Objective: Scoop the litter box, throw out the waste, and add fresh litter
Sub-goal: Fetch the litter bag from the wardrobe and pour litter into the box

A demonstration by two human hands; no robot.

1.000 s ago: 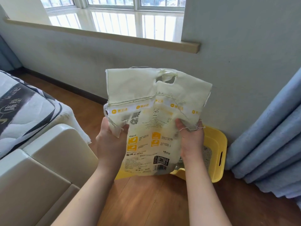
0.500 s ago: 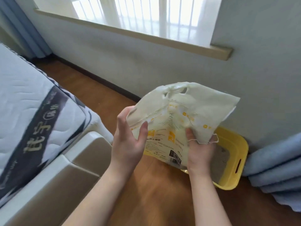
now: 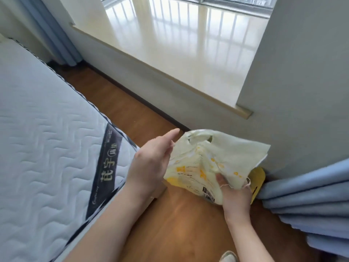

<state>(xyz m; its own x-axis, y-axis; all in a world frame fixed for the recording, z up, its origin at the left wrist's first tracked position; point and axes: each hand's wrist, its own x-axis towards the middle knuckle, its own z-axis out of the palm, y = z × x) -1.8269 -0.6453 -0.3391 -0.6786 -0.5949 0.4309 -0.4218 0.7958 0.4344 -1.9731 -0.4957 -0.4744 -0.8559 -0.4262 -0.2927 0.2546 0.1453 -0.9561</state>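
Wood floor (image 3: 175, 227) runs between mattress (image 3: 47, 148) and wall, more windowsill (image 3: 170, 44) showing than before. The right hand (image 3: 235, 193) pinches the litter bag (image 3: 213, 163), now lower, hiding most of the yellow box (image 3: 257, 178). The left hand (image 3: 151, 163), fingers straight, has let go and touches its side.

The left hand (image 3: 151, 163), which was gripping the pale yellow printed litter bag (image 3: 213, 163) a second ago, is now resting open against its left edge. The right hand (image 3: 233, 193) alone is gripping it, and the bag is slumping over the yellow plastic litter box (image 3: 257, 178).
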